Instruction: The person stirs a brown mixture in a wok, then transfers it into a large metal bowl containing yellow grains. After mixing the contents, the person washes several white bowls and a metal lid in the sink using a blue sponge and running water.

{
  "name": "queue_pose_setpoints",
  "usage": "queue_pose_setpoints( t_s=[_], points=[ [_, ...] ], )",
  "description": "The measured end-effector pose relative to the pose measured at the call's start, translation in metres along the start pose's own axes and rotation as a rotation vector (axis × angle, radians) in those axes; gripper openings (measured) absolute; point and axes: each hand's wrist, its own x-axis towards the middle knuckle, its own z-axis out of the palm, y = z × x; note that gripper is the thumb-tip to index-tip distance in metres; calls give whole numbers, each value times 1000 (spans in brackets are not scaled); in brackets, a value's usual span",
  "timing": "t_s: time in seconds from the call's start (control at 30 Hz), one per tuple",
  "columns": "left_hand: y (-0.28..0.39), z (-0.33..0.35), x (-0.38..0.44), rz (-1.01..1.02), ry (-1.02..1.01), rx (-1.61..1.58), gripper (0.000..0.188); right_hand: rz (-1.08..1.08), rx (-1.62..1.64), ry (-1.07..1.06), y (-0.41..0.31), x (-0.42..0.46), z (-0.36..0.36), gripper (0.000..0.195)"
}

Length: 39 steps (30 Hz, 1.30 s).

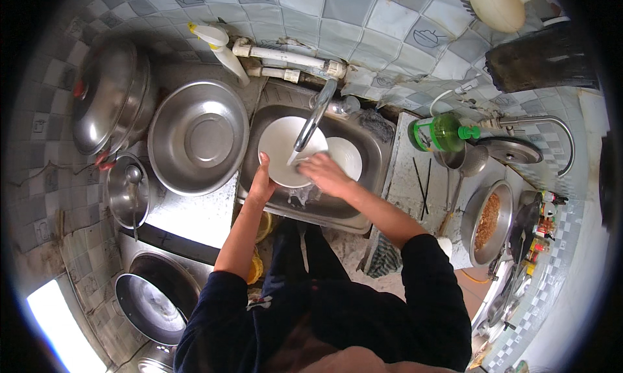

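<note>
Water runs from the chrome faucet point(316, 114) into a white bowl point(278, 138) above the stainless steel sink point(253, 176). My left hand point(262, 182) grips the bowl's left rim, thumb on the near edge and the other fingers hidden beneath. Inside the bowl, my right hand point(322, 172) lies over its right part with fingers bent; a small greyish thing seems to be under the fingertips, too blurred to name. A second white dish point(348, 156) sits in the sink behind my right hand. Water splashes onto the sink floor below the bowl.
A large steel basin point(165, 144) stands left of the sink, beside a lidded pot point(109, 95) and a small bowl point(114, 193) with a spoon. To the right are a green bottle point(440, 132), chopsticks point(422, 188), a skimmer point(469, 164) and a steel bowl point(469, 222) of brown food.
</note>
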Motion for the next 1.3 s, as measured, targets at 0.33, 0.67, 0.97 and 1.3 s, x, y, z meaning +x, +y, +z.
queue_pose_setpoints(
  t_s=[0.33,0.67,0.97,1.3],
  points=[
    [14,10,-5,443,-22,641,71,240,400,-242,23,22,-86,28],
    [53,41,-25,317,21,589,29,625,549,742,30,41,-46,27],
    [31,46,-13,329,100,136,30,643,243,385,-26,108,-12,46],
    [45,43,-21,226,349,-377,40,612,200,585,-54,61,29,58]
  ],
)
